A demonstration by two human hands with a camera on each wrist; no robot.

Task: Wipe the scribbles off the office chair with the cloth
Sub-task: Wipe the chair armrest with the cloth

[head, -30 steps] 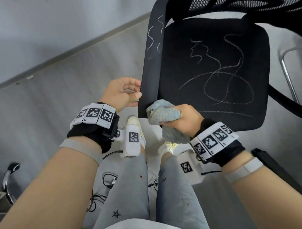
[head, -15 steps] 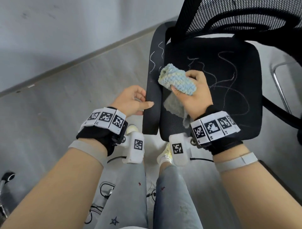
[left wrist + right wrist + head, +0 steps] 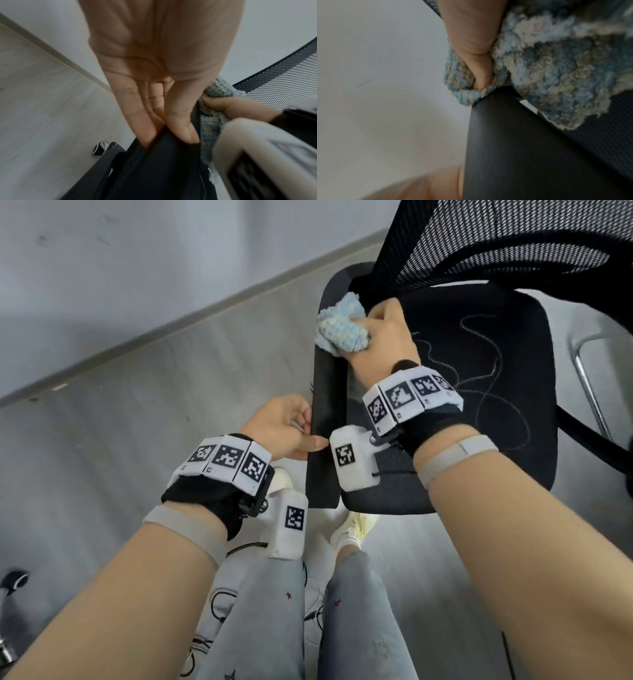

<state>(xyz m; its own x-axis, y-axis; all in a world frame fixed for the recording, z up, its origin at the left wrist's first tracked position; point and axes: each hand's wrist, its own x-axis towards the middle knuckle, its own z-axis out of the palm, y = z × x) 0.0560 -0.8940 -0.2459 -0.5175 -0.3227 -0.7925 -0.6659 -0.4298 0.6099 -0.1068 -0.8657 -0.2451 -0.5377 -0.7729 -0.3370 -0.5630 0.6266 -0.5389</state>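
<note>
1. on the far end of the black armrest point(image 3: 325, 419), close to where it meets the mesh backrest point(image 3: 513, 244), the right hand point(image 3: 387, 337) presses a bunched cloth point(image 3: 339, 332) against the plastic.
2. the cloth is fluffy, light blue mixed with cream, and the fingers of the right hand are curled around it; in the right wrist view one finger point(image 3: 476, 40) digs into the cloth point(image 3: 556, 60) just above the armrest point(image 3: 522, 155).
3. the left hand point(image 3: 281, 426) grasps the near part of the same armrest, with the thumb on the top and the fingers on the outer side.
4. in the left wrist view the thumb and the fingers of the left hand point(image 3: 163, 81) pinch the armrest point(image 3: 171, 162) edge, and the cloth point(image 3: 211, 121) is seen just behind it.
5. the office chair point(image 3: 411, 494) stands on a grey floor point(image 3: 137, 405) near a pale wall point(image 3: 137, 251).
6. on the black seat, to the right of the right wrist, pale scribbles point(image 3: 496, 392) run in loops and wavy lines; the cloth does not touch them.
7. both wrists carry white bands with black square markers, and a small white box hangs under each.
8. below the hands, the person's legs in light grey trousers point(image 3: 274, 611) and pale shoes point(image 3: 356, 525) are visible, just beside the chair's front edge.
9. thin black cables point(image 3: 222, 601) lie on the floor beside the left leg.
</note>
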